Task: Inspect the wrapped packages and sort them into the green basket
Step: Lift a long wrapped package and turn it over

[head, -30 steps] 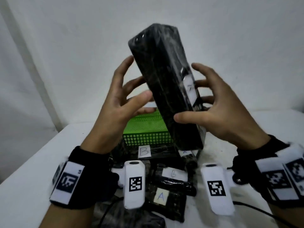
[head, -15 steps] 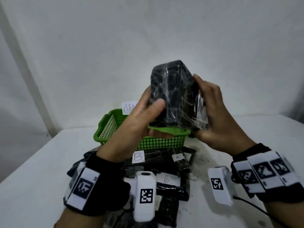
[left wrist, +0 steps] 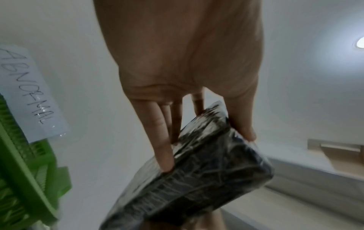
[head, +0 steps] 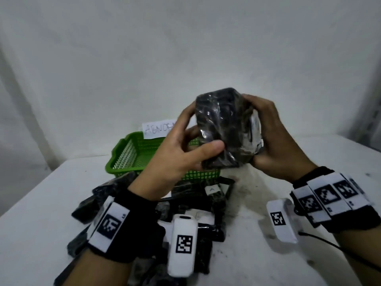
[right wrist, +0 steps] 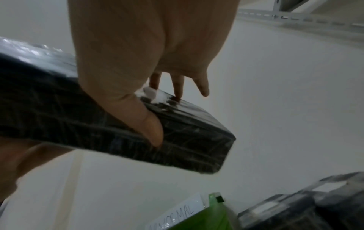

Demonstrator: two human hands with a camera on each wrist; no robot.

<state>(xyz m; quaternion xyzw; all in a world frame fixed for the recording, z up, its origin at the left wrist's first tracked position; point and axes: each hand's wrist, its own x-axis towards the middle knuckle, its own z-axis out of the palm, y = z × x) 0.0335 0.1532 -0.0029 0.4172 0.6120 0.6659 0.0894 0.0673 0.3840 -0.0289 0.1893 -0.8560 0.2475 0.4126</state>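
Note:
A black, plastic-wrapped package (head: 224, 129) is held in the air between both hands, above the near right part of the green basket (head: 132, 153). My left hand (head: 185, 149) grips its left side, thumb across the front and fingers behind. My right hand (head: 268, 137) grips its right side, where a white label shows. In the left wrist view the package (left wrist: 197, 179) sits between thumb and fingers. In the right wrist view the thumb lies along the package (right wrist: 118, 132). Several more wrapped packages (head: 206, 195) with letter labels lie on the table before the basket.
A white paper sign (head: 158, 130) reading ABNORMAL stands at the basket's far rim. The white table (head: 288, 265) carries dark smudges right of the pile. A white wall rises behind. White marker blocks hang from both wrist bands.
The package has come down from high and tilted to a lower spot over the basket. Both hands, spread around it a second ago, now grip it.

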